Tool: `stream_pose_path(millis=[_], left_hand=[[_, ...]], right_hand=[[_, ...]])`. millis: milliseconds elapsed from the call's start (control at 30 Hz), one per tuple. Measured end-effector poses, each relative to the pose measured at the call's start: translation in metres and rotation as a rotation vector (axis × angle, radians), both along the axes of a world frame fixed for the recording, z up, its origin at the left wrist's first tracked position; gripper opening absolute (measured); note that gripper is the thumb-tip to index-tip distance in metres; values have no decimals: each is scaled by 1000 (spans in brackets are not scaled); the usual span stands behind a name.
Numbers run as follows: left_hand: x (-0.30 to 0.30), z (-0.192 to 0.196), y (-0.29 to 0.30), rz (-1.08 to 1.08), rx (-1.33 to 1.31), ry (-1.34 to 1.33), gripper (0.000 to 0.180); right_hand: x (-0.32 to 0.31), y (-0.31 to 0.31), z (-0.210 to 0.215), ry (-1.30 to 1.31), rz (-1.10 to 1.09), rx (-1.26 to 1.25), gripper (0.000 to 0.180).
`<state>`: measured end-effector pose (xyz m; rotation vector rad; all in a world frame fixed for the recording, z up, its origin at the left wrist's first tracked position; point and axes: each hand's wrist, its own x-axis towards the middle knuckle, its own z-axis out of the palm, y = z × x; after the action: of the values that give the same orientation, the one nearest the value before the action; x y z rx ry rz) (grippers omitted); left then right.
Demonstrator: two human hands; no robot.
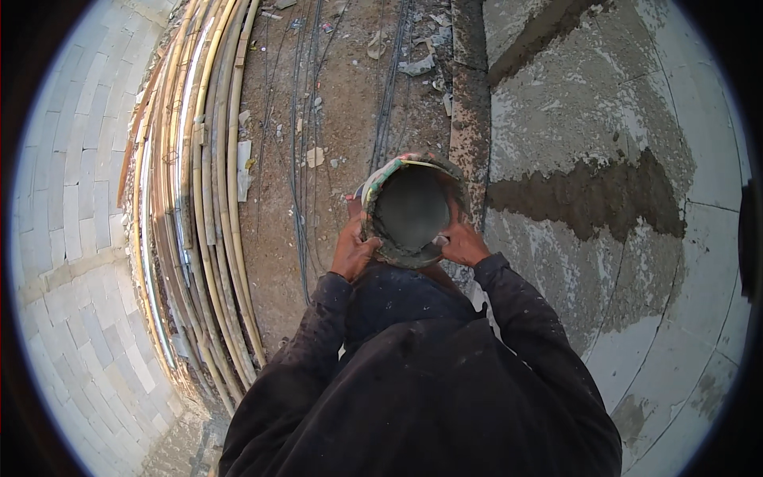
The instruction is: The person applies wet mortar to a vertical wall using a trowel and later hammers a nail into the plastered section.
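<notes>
A round bucket (385, 238) crusted with mortar hangs in front of my body, its rim marked with green, red and pale patches. Inside it is a smooth grey surface that looks like wet mortar (413, 207); how deep it goes I cannot tell. My left hand (354, 251) is closed on the near left of the rim, and my right hand (464, 242) grips the near right side with the thumb over the edge. The bucket's underside and most of my fingers are hidden.
Long bamboo poles (230, 175) and pipes lie along the left, beside a pale block wall (79, 183). Thin steel rods (300, 159) and scraps cover the dirt floor (270, 215). At right, a wall (556, 119) carries patchy grey plaster and a darker wet band (596, 195).
</notes>
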<state>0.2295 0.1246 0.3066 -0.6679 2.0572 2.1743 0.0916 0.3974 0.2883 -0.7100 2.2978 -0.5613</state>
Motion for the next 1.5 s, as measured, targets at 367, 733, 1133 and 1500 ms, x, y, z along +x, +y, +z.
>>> stream_pose_path(millis=[367,733,1133,1500], left_hand=[[-1,-7,7,120,255,-92,63],[-19,-15,14,88,110,-85,62],[-9,-38,21,115,174,-113,54],[-16,0,10,155,311,-160,57]], right_hand=[[9,17,45,-753,-694,-210,29],[9,21,130,197,-158,389,32],[-7,-9,72,646,-73,189,10],[-24,-20,72,513,-132,173,22]])
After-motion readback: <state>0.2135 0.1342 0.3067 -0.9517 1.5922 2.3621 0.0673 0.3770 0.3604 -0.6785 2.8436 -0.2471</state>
